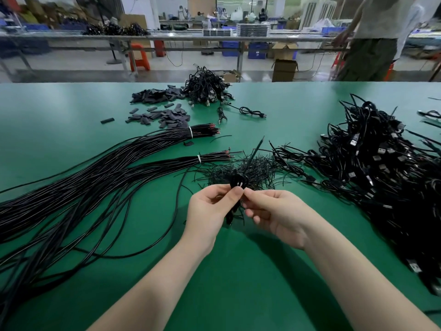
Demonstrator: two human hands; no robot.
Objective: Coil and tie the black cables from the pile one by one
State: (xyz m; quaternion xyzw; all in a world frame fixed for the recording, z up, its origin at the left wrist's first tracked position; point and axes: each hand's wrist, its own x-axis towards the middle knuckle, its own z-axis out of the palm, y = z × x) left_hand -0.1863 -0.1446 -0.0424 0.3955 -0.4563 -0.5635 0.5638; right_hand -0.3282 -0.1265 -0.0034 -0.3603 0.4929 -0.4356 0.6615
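Observation:
A small coiled black cable (pixel 237 179) is held up over the green table (pixel 238 271) at the middle. My left hand (pixel 210 209) grips the coil from the left, thumb on its lower part. My right hand (pixel 274 211) pinches it from the right with thumb and forefinger. A thin black tie end (pixel 256 148) sticks up and away from the coil. The coil's lower end hangs between my palms, partly hidden. A large pile of black USB cables (pixel 381 168) lies at the right.
Long black wire bundles (pixel 95 177) bound with white ties spread over the left. Loose black twist ties (pixel 250 168) lie behind my hands. Dark sleeve pieces (pixel 162 115) and a heap of coiled cables (pixel 205 88) sit farther back. A person (pixel 372 37) stands at the far right.

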